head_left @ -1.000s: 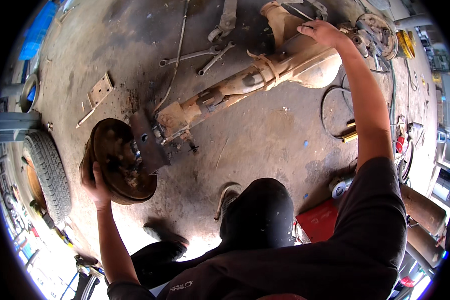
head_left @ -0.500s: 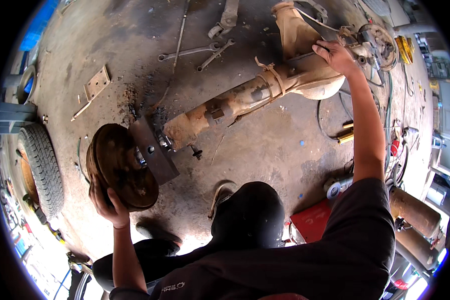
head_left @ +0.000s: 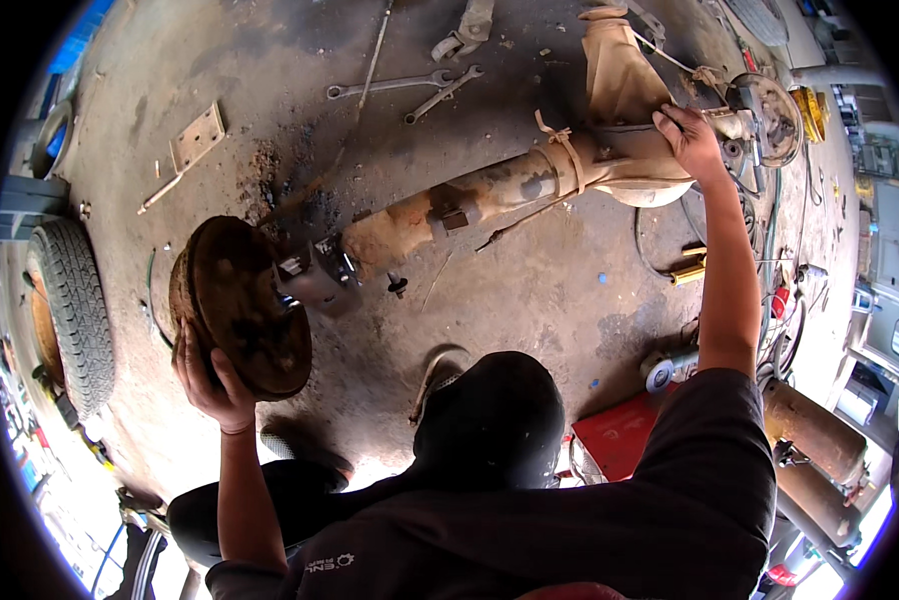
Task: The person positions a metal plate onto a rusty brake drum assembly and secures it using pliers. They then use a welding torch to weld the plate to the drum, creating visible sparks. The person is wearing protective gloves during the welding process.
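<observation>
A long, rusty axle housing (head_left: 505,190) lies aslant on the floor, with a bulging differential section at its right. My right hand (head_left: 692,145) grips the housing beside that bulge, its fingers curled over the top. At the left end stands a round rusty brake drum (head_left: 255,310) on its edge. My left hand (head_left: 215,385) holds the drum's near rim, thumb on its face and fingers behind. Between drum and tube sits a dark steel plate (head_left: 325,285) with bright metal around it, partly in shadow.
Two wrenches (head_left: 390,88) and a drilled flat plate (head_left: 198,138) lie on the floor beyond. A tire (head_left: 73,315) stands at the left. On the right are a red box (head_left: 615,445), an angle grinder (head_left: 665,368), hoses and rusty cylinders (head_left: 815,430). My knee is near the middle.
The axle housing has shifted to the right and turned about its length, with my right hand on it. The steel plate has swung to a different angle. My left hand stays on the drum.
</observation>
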Demonstrator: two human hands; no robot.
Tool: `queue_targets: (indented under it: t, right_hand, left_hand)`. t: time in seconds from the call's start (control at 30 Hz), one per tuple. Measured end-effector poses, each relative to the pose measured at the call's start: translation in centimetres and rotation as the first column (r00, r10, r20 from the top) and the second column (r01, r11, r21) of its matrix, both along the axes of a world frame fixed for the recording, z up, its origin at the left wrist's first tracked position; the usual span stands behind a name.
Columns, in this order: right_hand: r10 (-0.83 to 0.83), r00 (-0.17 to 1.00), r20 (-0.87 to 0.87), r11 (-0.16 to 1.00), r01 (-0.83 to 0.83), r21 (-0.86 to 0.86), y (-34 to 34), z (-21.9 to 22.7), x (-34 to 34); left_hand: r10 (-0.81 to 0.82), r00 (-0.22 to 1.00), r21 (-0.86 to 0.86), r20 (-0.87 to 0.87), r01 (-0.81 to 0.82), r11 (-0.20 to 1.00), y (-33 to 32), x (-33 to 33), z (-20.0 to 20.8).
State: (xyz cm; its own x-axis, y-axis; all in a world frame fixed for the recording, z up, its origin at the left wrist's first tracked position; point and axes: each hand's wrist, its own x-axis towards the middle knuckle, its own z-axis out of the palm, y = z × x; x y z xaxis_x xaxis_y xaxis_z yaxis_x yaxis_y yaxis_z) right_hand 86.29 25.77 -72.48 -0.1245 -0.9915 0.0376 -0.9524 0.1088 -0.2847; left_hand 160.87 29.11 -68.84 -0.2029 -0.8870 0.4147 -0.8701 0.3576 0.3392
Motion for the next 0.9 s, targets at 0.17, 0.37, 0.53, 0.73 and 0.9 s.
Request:
queue_targets:
  t: [0.17, 0.37, 0.53, 0.73, 0.9]
  right_hand:
    - [-0.062, 0.995, 0.076, 0.998, 0.064, -0.026, 1.8, -1.3, -0.4]
    - [0.04, 0.999, 0.029, 0.998, -0.039, -0.042, 2.1, -1.0, -0.8]
    - [-0.032, 0.999, 0.02, 0.999, 0.032, 0.017, 1.4, -0.8, 0.1]
    - [-0.022, 0.998, -0.06, 0.996, 0.017, -0.09, 2.0, -0.7, -0.3]
    - [-0.058, 0.997, 0.041, 0.99, 0.062, -0.126, 2.8, -0.9, 0.1]
  left_hand:
    - [-0.028, 1.0, 0.035, -0.008, 0.028, 0.999, -1.0, 0.2, 0.8]
    - [-0.026, 1.0, -0.001, 0.01, 0.026, 1.0, -1.8, 0.3, 0.3]
    - [-0.037, 0.999, -0.037, -0.01, 0.036, 0.999, -1.3, 0.4, 0.4]
    - [-0.03, 1.0, -0.04, -0.005, 0.03, 0.999, -1.3, 0.0, 0.2]
    - [-0.062, 0.998, -0.04, -0.018, 0.062, 0.997, -1.6, 0.3, 0.5]
